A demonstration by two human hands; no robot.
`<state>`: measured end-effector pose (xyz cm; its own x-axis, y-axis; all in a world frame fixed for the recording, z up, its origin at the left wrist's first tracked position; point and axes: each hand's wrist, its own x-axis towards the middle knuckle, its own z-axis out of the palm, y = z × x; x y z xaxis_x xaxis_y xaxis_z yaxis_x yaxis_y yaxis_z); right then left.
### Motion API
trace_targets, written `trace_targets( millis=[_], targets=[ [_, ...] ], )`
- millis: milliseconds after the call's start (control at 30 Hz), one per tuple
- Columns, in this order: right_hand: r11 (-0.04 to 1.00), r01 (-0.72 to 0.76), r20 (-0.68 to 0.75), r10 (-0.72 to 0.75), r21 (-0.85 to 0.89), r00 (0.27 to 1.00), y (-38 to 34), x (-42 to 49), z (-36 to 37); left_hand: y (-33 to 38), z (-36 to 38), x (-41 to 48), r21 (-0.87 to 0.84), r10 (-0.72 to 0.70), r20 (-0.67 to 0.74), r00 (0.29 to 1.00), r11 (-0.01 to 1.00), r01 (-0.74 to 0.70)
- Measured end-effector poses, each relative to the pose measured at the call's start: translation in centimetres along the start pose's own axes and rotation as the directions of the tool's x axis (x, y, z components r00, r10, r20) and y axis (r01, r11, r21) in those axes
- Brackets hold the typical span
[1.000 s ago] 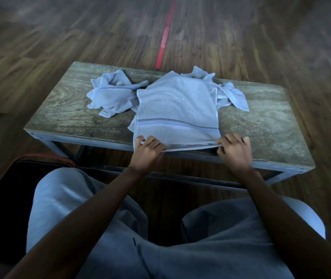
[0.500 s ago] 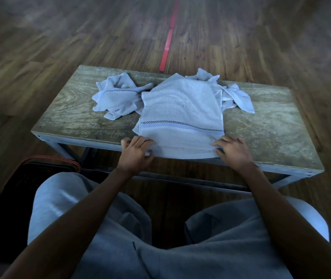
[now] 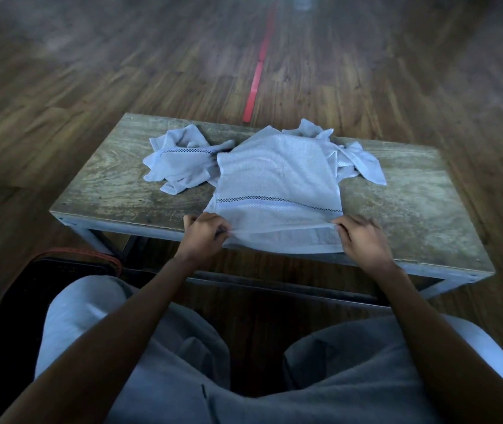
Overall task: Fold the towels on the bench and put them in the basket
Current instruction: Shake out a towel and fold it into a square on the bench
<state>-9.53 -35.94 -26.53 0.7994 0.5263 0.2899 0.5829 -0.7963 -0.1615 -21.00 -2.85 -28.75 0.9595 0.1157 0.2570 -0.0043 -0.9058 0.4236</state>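
On dark wood-plank floor point(image 3: 91, 87), crossed by a red tape line point(image 3: 257, 75) running away from the viewer: a low bench point(image 3: 412, 209) with a worn, grey-streaked wooden top and a grey metal frame. Spread flat across the middle of that top, a pale blue towel point(image 3: 277, 179) with a dark checked stripe near its front edge, the top layer of that edge lifted slightly above the layer hanging just over the bench front. Pinched at the near-left corner of that lifted layer by the left hand point(image 3: 204, 237), fingers curled closed on the cloth; pinched at the near-right corner by the right hand point(image 3: 363, 240), likewise closed on it. Behind and to the left, a crumpled towel point(image 3: 176, 163) of the same kind; behind to the right, another rumpled one point(image 3: 357, 160), partly under the flat towel. Down on the floor at lower left, beside a grey-trousered knee point(image 3: 82, 304), a dark basket point(image 3: 60, 267) with a reddish rim, contents too dark to tell. No readable writing anywhere.
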Motion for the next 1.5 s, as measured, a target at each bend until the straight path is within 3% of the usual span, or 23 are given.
trace_targets(
  millis=[167, 300, 400, 567, 867, 1000, 1200, 1367, 1500],
  targets=[
    [1.0, -0.018, -0.056, 0.019, 0.007, 0.998, -0.3, -0.1, -0.9, 0.2, -1.2, 0.3, -0.078, -0.015, 0.129, 0.991, 0.997, 0.025],
    [1.0, 0.014, -0.093, -0.016, -0.021, 0.996, -0.2, -0.5, -1.2, 0.3, -1.4, 0.0, -0.092, -0.005, 0.028, 1.0, 0.996, 0.008],
    [0.994, 0.08, -0.109, -0.088, -0.081, 0.99, 0.3, -0.9, -1.8, 0.3, -1.6, -0.7, -0.006, 0.129, -0.048, 0.99, 0.992, -0.13],
    [0.972, 0.159, 0.056, -0.152, -0.175, 0.987, 0.2, -1.7, -1.2, -0.6, -0.4, -2.5, 0.189, 0.254, 0.064, 0.965, 0.947, -0.261],
    [0.912, 0.244, 0.308, -0.14, -0.331, 0.941, -0.2, -2.2, 0.0, 0.9, 1.4, -1.9, 0.318, 0.155, 0.141, 0.978, 0.928, -0.193],
    [0.92, 0.266, 0.25, -0.197, -0.286, 0.948, -0.1, -1.5, -0.1, 1.4, 1.8, -2.0, 0.335, 0.14, 0.085, 0.986, 0.929, -0.161],
    [0.953, 0.237, 0.108, -0.219, -0.191, 0.97, -1.3, 0.4, -2.1, 6.8, 2.7, -0.2, 0.203, 0.261, -0.065, 0.963, 0.948, -0.244],
    [0.965, 0.244, 0.068, -0.238, -0.097, 0.969, -2.8, 2.6, -5.6, 13.8, 1.9, 3.0, 0.094, 0.199, -0.134, 0.971, 0.978, -0.187],
    [0.963, 0.265, 0.126, -0.258, -0.042, 0.958, -3.0, 3.9, -9.1, 15.4, 0.4, 4.8, 0.149, 0.204, -0.171, 0.964, 0.972, -0.179]
  ],
)
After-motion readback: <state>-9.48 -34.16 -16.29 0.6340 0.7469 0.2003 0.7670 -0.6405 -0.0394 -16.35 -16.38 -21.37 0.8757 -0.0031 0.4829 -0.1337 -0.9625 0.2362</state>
